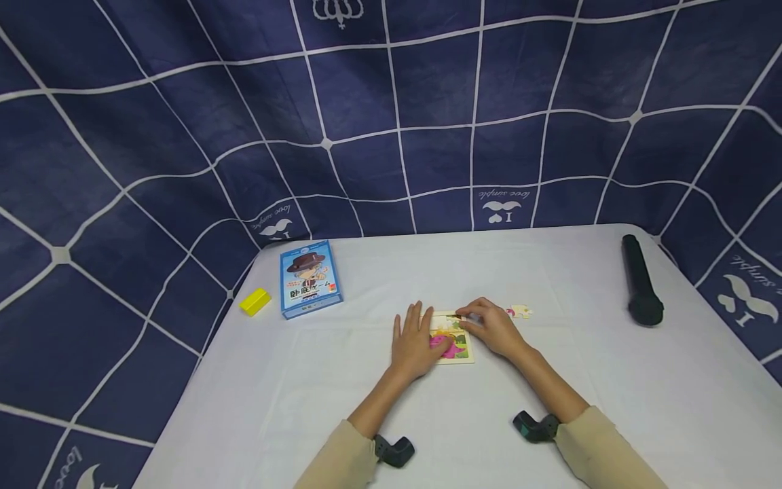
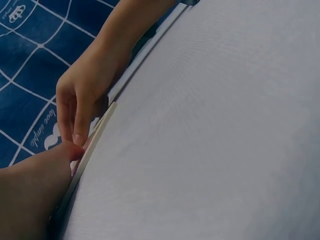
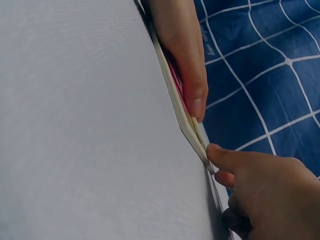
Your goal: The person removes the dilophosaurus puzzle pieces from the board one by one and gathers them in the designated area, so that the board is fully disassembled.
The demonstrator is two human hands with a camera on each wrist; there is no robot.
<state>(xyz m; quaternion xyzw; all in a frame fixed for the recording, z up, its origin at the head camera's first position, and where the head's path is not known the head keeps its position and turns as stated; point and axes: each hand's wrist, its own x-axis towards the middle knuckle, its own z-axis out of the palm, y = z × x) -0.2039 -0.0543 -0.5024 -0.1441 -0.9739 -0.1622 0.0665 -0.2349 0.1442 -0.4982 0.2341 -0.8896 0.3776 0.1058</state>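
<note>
A small jigsaw puzzle [image 1: 462, 356] in a pale frame lies on the white table, showing a pink figure on green and yellow. My left hand [image 1: 414, 350] rests flat over its left side, fingers spread, thumb across the pink picture. At the upper right corner, my right hand [image 1: 493, 329] pinches a puzzle piece [image 1: 455, 323] between thumb and fingertips; the fingers hide part of it. In the right wrist view the right thumb [image 3: 222, 155] is right at the frame's edge. Just beyond the right hand lie loose puzzle pieces [image 1: 520, 311].
A blue game box [image 1: 310, 278] with a cartoon figure stands at the back left, beside a yellow block [image 1: 255, 301]. Far to the right lies a black microphone-shaped object [image 1: 640, 285]. Dark blue gridded cloth [image 1: 427, 156] hangs behind and around the white table [image 1: 342, 380].
</note>
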